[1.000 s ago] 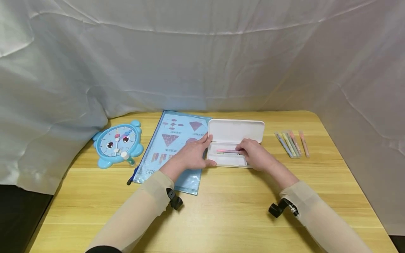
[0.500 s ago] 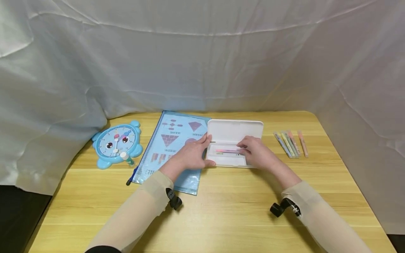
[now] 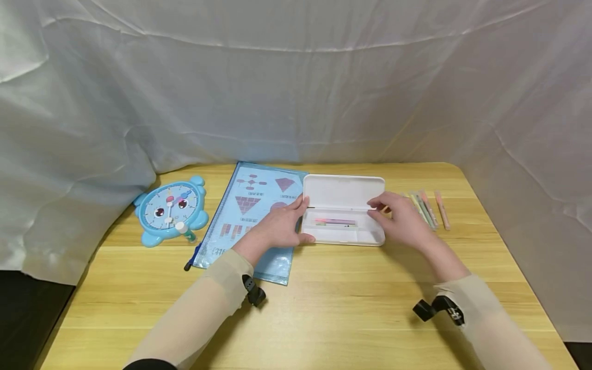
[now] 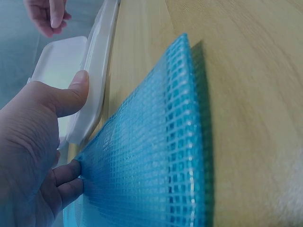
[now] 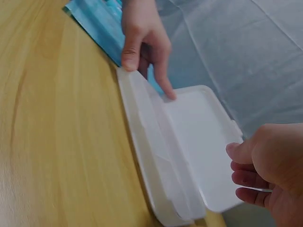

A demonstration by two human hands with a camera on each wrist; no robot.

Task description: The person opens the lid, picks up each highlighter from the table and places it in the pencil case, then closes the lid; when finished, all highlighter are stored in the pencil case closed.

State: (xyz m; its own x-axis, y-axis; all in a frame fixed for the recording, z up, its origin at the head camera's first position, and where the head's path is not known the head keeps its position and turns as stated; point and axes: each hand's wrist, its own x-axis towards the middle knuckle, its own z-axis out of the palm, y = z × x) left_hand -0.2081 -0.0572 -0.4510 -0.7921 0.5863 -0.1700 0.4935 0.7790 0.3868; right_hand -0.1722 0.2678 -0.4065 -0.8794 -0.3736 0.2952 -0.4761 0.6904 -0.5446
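Observation:
A white pencil case (image 3: 342,235) lies with its lid (image 3: 343,191) raised back. A thin pink-and-purple pen (image 3: 336,222) lies in its rear compartment. My left hand (image 3: 282,224) grips the case's left end, thumb at the near corner and a finger by the lid. In the left wrist view its lower fingers also touch a blue mesh zip bag (image 4: 142,146). My right hand (image 3: 402,216) is beside the case's right end, fingers loosely bent with nothing between them. In the right wrist view its fingertips (image 5: 232,147) overlap the lid's edge.
Several pastel pens (image 3: 427,208) lie to the right, partly behind my right hand. A blue animal-shaped toy clock (image 3: 171,208) sits at the left with a white-capped green tube (image 3: 187,232) beside it. A grey curtain (image 3: 296,103) hangs behind the table.
My right hand has let go of the pen in the case and moved right to the case's right end. My left hand stays at the left end.

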